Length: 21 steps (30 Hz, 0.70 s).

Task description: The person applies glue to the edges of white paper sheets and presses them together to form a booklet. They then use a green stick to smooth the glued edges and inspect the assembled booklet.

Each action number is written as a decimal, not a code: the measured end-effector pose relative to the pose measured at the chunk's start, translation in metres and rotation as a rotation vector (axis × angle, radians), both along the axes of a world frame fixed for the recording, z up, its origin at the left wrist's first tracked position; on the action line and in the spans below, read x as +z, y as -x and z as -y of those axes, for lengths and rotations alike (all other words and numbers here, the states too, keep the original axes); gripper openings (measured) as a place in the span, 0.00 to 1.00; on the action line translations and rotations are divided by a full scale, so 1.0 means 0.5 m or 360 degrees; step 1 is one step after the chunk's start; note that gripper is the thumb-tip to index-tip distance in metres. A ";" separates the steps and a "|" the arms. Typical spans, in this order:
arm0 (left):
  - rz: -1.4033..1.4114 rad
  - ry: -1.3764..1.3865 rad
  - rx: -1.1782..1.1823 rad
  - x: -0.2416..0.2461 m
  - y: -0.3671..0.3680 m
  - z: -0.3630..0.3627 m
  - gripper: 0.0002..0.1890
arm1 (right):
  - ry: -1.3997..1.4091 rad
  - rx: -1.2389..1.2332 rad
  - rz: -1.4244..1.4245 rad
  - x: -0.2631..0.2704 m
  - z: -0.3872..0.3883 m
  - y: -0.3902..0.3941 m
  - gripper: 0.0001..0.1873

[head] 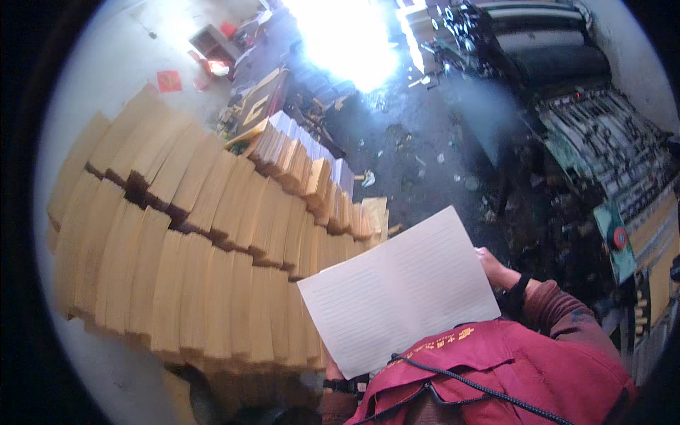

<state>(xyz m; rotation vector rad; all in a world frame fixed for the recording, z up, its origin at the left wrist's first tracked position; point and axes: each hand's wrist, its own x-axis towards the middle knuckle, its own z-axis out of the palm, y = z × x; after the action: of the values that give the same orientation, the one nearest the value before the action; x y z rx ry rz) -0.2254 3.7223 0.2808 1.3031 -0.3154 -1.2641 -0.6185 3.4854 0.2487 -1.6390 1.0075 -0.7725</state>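
A wide lined paper sheet (398, 292), perhaps the top of a thin stack, is held before my chest. Printed lines cover both halves, and a plain band runs down its middle. My right hand (493, 269) grips the sheet's right edge, fingers mostly hidden behind the paper. At the lower left corner, my left hand (332, 368) holds the paper from the side; most of it is covered by the sheet. Close by on the left stand long rows of tightly packed tan paper bundles (223, 303).
Smaller bundles with white-edged paper (313, 159) lie beyond the rows. On the right is a large machine (611, 143) with rollers at its far end and a red button (619, 238). Paper scraps litter the dark floor (409, 159). Glare washes out the far end.
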 end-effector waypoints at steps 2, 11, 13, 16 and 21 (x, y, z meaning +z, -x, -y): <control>0.0019 0.0007 -0.0030 0.006 -0.035 0.087 0.39 | -0.0109 -0.0030 0.0290 -0.013 0.081 -0.038 0.10; -0.0025 0.0403 -0.0126 -0.006 -0.225 0.529 0.43 | 0.0901 0.0126 -0.0243 0.025 0.488 -0.224 0.09; -0.0077 0.0238 -0.0209 0.009 -0.285 0.633 0.42 | 0.0949 0.0022 -0.0384 0.062 0.555 -0.250 0.10; -0.0108 0.0089 -0.0255 0.018 -0.335 0.779 0.41 | 0.1133 0.0057 -0.0363 0.101 0.657 -0.282 0.10; -0.0191 0.0099 -0.0365 -0.009 -0.383 1.073 0.39 | 0.0415 -0.0257 0.0083 0.072 0.836 -0.313 0.07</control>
<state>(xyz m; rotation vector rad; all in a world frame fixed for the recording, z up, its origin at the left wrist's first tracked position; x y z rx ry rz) -0.0341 3.1858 0.2764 1.1569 -0.4243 -1.5069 -0.4620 3.0672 0.2849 -1.7616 1.0453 -1.0875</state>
